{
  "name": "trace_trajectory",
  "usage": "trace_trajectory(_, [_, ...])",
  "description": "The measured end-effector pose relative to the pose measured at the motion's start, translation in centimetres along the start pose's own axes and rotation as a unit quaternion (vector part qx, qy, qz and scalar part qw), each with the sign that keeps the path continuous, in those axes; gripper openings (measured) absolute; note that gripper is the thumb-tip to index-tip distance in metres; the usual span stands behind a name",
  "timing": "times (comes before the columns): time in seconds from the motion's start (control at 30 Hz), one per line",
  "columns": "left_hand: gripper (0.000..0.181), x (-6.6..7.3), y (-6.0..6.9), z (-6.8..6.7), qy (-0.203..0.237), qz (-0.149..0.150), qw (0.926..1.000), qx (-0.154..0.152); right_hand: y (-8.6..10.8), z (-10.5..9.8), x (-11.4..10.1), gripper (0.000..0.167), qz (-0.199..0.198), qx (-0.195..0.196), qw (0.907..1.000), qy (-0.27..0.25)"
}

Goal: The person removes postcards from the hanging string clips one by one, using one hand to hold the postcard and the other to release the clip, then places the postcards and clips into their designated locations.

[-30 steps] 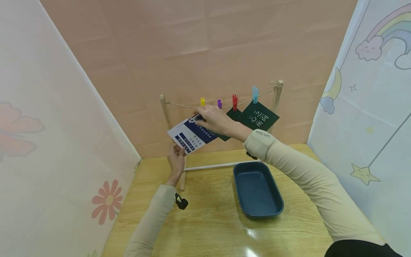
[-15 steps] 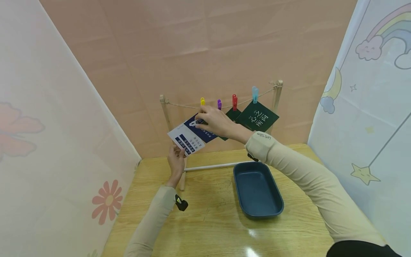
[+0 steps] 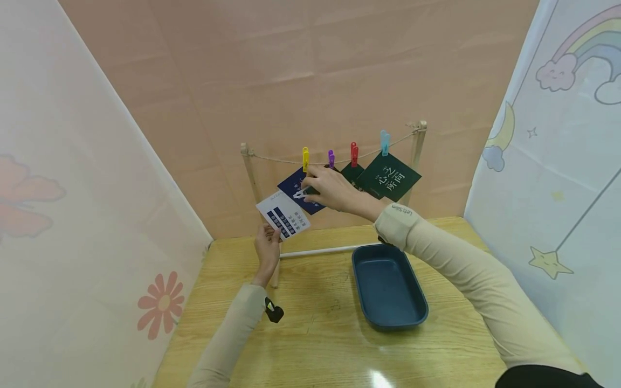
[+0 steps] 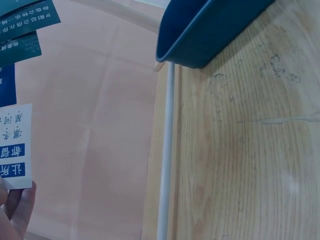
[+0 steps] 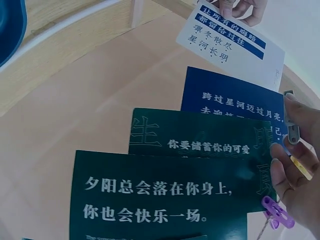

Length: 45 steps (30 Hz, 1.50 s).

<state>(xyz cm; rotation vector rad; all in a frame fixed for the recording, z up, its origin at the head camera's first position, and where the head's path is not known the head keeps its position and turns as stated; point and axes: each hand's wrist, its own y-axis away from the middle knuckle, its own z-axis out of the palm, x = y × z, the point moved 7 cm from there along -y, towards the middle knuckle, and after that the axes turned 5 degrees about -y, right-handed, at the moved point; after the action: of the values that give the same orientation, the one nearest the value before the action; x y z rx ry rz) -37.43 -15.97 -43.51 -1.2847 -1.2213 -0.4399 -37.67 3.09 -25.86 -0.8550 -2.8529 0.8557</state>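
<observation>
Slightly lower than before, the right hand (image 3: 336, 191) pinches a pale clothespin (image 5: 293, 132) by the partly covered navy card (image 3: 292, 185), while the left hand (image 3: 268, 249) pinches a white card (image 3: 283, 214) reading “星河长明” beside it.

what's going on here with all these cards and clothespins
A person's left hand holds a white card by its lower end, not clipped to the string. The right hand, up near the string, pinches a light grey clothespin. A navy card hangs at the yellow clothespin, with dark green cards further right. A dark blue tray sits on the wooden table.
</observation>
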Motion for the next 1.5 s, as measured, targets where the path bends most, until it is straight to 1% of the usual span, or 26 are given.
trace_trajectory(0.27, [0.014, -0.3, 0.3, 0.1, -0.002, -0.007, 1.0000, 0.001, 0.7, 0.5, 0.4, 0.028, 0.018, -0.015, 0.9997, -0.007])
trace_trajectory(0.4, [0.013, -0.4, 0.4, 0.1, 0.000, 0.000, 1.0000, 0.001, 0.9, 0.7, 0.6, 0.027, 0.024, -0.023, 0.9994, 0.001])
trace_trajectory(0.57, [0.013, -0.7, 0.7, 0.2, -0.001, 0.004, 1.0000, -0.009, 1.4, 1.1, 0.9, 0.025, 0.026, -0.033, 0.9991, 0.004])
trace_trajectory(0.8, [0.015, -1.3, 1.4, 0.3, -0.004, -0.010, 0.9997, -0.022, 2.2, 2.1, 1.4, 0.025, 0.027, -0.047, 0.9985, 0.008])
trace_trajectory(0.93, [0.015, -1.8, 2.0, 0.2, -0.006, -0.012, 0.9996, -0.025, 2.6, 2.7, 1.7, 0.026, 0.033, -0.056, 0.9979, 0.010])
trace_trajectory(1.13, [0.015, -2.2, 2.2, 0.2, -0.014, -0.006, 0.9995, -0.028, 3.2, 3.5, 2.0, 0.026, 0.044, -0.076, 0.9961, 0.006])
trace_trajectory(1.3, [0.014, -2.6, 2.3, 0.2, -0.023, -0.020, 0.9990, -0.032, 3.7, 4.0, 2.3, 0.025, 0.050, -0.103, 0.9934, 0.000])
trace_trajectory(1.5, [0.015, -3.0, 2.4, 0.5, -0.026, -0.032, 0.9980, -0.048, 4.2, 4.4, 2.4, 0.026, 0.047, -0.113, 0.9925, -0.002])
